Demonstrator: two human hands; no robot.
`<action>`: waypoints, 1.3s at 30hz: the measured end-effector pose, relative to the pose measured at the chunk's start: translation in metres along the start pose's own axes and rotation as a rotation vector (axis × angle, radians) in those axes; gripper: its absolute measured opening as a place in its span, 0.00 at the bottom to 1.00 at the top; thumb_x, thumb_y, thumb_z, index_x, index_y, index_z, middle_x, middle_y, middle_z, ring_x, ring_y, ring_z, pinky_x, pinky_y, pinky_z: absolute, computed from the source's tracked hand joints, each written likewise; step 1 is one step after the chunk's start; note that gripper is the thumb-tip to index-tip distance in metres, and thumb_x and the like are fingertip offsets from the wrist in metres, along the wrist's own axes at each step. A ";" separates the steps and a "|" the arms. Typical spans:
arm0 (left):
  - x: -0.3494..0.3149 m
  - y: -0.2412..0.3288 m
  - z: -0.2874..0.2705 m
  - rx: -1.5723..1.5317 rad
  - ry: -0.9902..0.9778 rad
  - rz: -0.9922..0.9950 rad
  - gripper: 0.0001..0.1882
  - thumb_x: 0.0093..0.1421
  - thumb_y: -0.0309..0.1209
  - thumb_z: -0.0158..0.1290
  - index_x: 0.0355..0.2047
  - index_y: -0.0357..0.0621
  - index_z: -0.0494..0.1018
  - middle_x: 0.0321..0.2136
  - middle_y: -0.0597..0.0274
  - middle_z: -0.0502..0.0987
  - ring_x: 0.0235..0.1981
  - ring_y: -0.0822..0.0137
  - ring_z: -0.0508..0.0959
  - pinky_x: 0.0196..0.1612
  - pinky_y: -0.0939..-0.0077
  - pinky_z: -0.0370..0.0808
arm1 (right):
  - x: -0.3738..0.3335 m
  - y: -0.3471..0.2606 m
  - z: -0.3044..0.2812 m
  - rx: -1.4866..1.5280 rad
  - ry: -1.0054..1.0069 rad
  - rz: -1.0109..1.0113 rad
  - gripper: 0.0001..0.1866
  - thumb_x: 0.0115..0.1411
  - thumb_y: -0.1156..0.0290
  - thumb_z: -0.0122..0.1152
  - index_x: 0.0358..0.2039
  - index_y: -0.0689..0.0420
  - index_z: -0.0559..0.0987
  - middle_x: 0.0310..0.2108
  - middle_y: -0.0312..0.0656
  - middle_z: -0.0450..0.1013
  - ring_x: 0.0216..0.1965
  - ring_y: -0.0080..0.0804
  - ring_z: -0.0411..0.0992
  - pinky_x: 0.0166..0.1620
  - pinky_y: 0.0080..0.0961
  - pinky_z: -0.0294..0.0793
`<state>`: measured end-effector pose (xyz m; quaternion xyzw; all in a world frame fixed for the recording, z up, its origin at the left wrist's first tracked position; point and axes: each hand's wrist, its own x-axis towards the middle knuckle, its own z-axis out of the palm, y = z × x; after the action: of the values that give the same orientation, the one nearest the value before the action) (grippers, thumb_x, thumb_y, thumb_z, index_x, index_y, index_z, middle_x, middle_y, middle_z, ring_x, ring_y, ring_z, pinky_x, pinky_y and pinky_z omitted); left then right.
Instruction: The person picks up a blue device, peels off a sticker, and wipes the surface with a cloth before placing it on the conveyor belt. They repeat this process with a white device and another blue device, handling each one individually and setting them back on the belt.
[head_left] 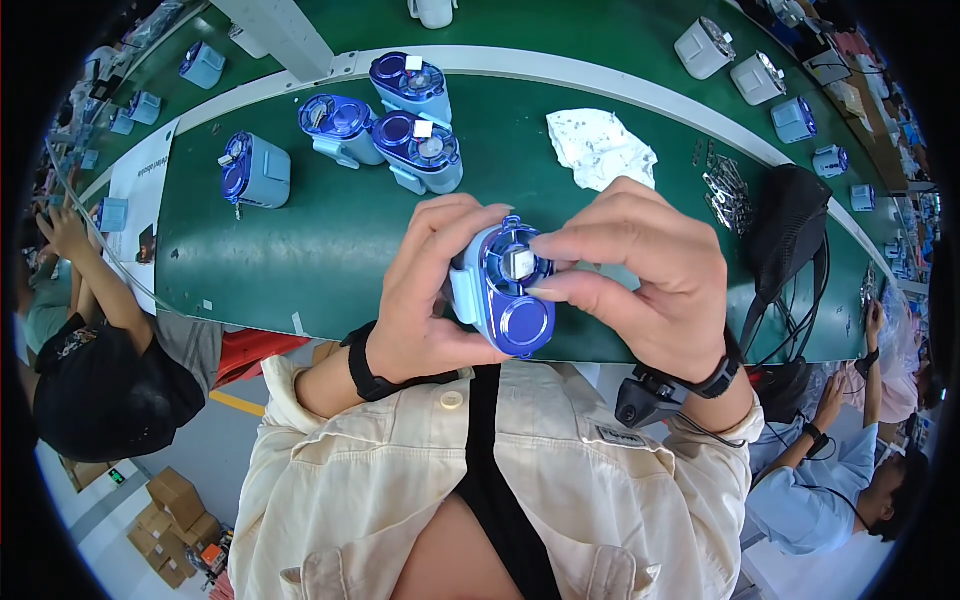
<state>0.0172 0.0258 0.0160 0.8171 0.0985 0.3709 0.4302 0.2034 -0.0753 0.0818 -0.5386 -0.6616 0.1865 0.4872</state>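
Observation:
A blue container (487, 290) with a dark-blue, see-through lid is held upright in front of my chest. My left hand (424, 285) wraps around its left side, thumb low and fingers along the top edge. Thumb and forefinger of my right hand (640, 270) close on the round clear part of the lid, either side of a small white square piece (519, 264). Whether a small part sits between those fingertips is hidden. Beyond my hands stand several similar containers (425, 165), some with a white square on the lid.
A crumpled white cloth or paper (600, 148) lies past my right hand. Small metal parts (728, 195) are piled beside a black bag (785, 240) with cables. A white rail (560, 75) bounds the green table (300, 255). Other people work at both sides.

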 end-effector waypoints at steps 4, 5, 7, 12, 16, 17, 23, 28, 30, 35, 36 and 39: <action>0.001 0.001 0.001 -0.048 -0.021 0.019 0.45 0.35 0.37 0.74 0.55 0.38 0.68 0.45 0.54 0.69 0.48 0.54 0.70 0.49 0.63 0.68 | -0.002 0.001 0.002 0.125 0.013 0.092 0.11 0.46 0.79 0.70 0.34 0.60 0.84 0.28 0.40 0.75 0.28 0.29 0.70 0.31 0.22 0.68; 0.001 0.001 0.001 -0.049 -0.023 0.018 0.45 0.35 0.37 0.74 0.55 0.38 0.68 0.45 0.54 0.69 0.48 0.54 0.70 0.49 0.64 0.69 | -0.003 0.000 0.003 0.158 0.022 0.114 0.11 0.47 0.79 0.70 0.34 0.60 0.84 0.28 0.39 0.75 0.28 0.28 0.70 0.31 0.22 0.67; 0.000 0.002 0.001 -0.050 -0.019 0.019 0.46 0.34 0.38 0.74 0.55 0.38 0.68 0.45 0.54 0.69 0.48 0.54 0.70 0.49 0.64 0.69 | -0.004 -0.002 0.001 0.171 -0.009 0.119 0.13 0.47 0.78 0.71 0.36 0.60 0.84 0.31 0.40 0.74 0.30 0.29 0.70 0.33 0.22 0.68; -0.003 0.004 0.001 -0.029 -0.016 0.032 0.45 0.35 0.37 0.74 0.54 0.37 0.68 0.45 0.54 0.69 0.47 0.53 0.70 0.49 0.62 0.69 | -0.005 -0.001 0.009 0.174 -0.021 0.088 0.18 0.51 0.72 0.69 0.44 0.61 0.81 0.43 0.46 0.71 0.41 0.33 0.70 0.44 0.26 0.69; -0.003 0.007 0.003 0.024 -0.005 0.061 0.43 0.36 0.37 0.73 0.53 0.38 0.68 0.45 0.53 0.70 0.47 0.50 0.70 0.50 0.59 0.68 | -0.008 0.010 0.024 0.297 -0.064 0.069 0.22 0.57 0.66 0.63 0.51 0.61 0.77 0.55 0.53 0.64 0.53 0.40 0.67 0.55 0.32 0.65; -0.002 0.006 0.004 0.059 0.015 0.109 0.42 0.37 0.37 0.73 0.53 0.38 0.68 0.45 0.53 0.70 0.48 0.49 0.70 0.49 0.58 0.68 | -0.009 0.012 0.028 0.365 -0.099 0.068 0.23 0.60 0.64 0.61 0.54 0.61 0.75 0.59 0.55 0.62 0.57 0.42 0.65 0.58 0.34 0.63; -0.004 0.003 0.005 0.183 0.065 0.201 0.40 0.38 0.38 0.72 0.51 0.38 0.68 0.46 0.52 0.70 0.48 0.46 0.70 0.49 0.55 0.68 | -0.020 0.014 0.059 0.977 -0.033 0.236 0.21 0.64 0.63 0.54 0.54 0.59 0.74 0.65 0.58 0.55 0.64 0.47 0.58 0.62 0.38 0.58; 0.000 0.003 0.003 0.243 0.027 0.139 0.41 0.38 0.38 0.72 0.52 0.39 0.67 0.47 0.51 0.70 0.48 0.45 0.70 0.49 0.54 0.67 | -0.020 0.014 0.065 1.038 -0.014 0.231 0.20 0.64 0.61 0.54 0.53 0.58 0.74 0.67 0.59 0.52 0.66 0.48 0.55 0.65 0.39 0.55; 0.000 0.004 0.003 0.291 0.018 0.174 0.42 0.38 0.38 0.72 0.53 0.40 0.66 0.47 0.51 0.70 0.48 0.44 0.70 0.49 0.55 0.67 | -0.019 0.016 0.065 0.982 -0.011 0.208 0.20 0.64 0.61 0.54 0.52 0.57 0.74 0.67 0.59 0.52 0.66 0.47 0.54 0.65 0.38 0.54; -0.008 -0.001 0.005 0.213 0.022 0.084 0.44 0.38 0.38 0.72 0.55 0.41 0.64 0.48 0.50 0.70 0.49 0.44 0.69 0.51 0.55 0.66 | -0.016 0.017 0.064 0.900 -0.048 0.261 0.23 0.64 0.59 0.54 0.55 0.58 0.72 0.67 0.58 0.51 0.67 0.45 0.54 0.66 0.38 0.53; -0.010 -0.001 0.006 0.214 0.024 0.086 0.44 0.38 0.38 0.72 0.55 0.41 0.64 0.48 0.50 0.70 0.49 0.44 0.69 0.51 0.55 0.66 | -0.015 0.015 0.066 1.034 -0.022 0.319 0.23 0.64 0.59 0.54 0.55 0.59 0.72 0.67 0.57 0.52 0.67 0.44 0.54 0.66 0.38 0.53; -0.016 -0.002 0.009 0.053 0.027 -0.020 0.45 0.38 0.36 0.72 0.55 0.41 0.63 0.49 0.50 0.70 0.50 0.44 0.68 0.52 0.54 0.66 | -0.018 0.016 0.064 1.143 -0.003 0.365 0.24 0.64 0.61 0.55 0.57 0.60 0.71 0.66 0.57 0.53 0.67 0.44 0.54 0.66 0.37 0.53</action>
<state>0.0129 0.0138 0.0029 0.8221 0.1223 0.3747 0.4108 0.1565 -0.0677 0.0326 -0.2956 -0.3539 0.5942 0.6590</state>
